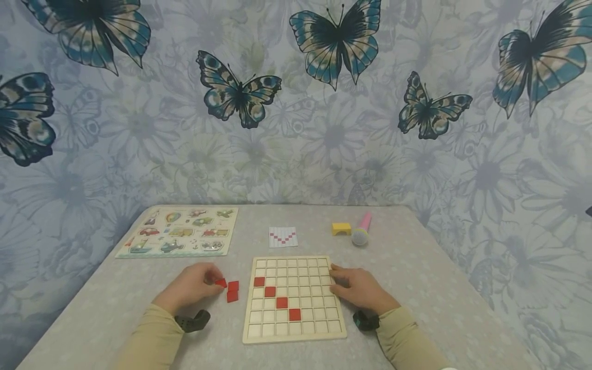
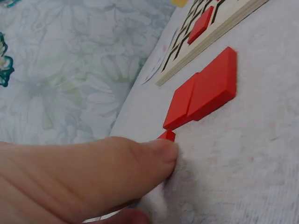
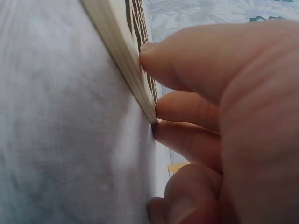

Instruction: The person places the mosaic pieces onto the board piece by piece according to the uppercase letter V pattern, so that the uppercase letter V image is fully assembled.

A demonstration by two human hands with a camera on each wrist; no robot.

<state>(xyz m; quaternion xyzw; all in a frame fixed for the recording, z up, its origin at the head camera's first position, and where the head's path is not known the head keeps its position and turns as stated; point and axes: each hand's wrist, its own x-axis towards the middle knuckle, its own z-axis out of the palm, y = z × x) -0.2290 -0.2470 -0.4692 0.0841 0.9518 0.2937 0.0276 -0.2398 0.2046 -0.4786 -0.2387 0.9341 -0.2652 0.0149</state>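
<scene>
My left hand (image 1: 196, 282) pinches a small red square tile (image 1: 221, 283) between thumb and fingers, left of the board. In the left wrist view the thumb covers most of this tile. Two more red tiles (image 1: 233, 291) lie together on the table just beyond the fingertips. My right hand (image 1: 361, 289) rests its thumb and fingertips against the right edge of the wooden grid board (image 1: 296, 339). Four-sided red tiles fill several of the board's cells in a diagonal line, the lowest red tile (image 1: 294, 314) sitting near the front.
Behind the board lies a small pattern card (image 1: 283, 237) with a pink V of squares. A vehicle picture board (image 1: 178, 232) is at the back left. A yellow block (image 1: 341, 229) and a pink toy microphone (image 1: 361, 234) lie at the back right, before the butterfly-covered wall.
</scene>
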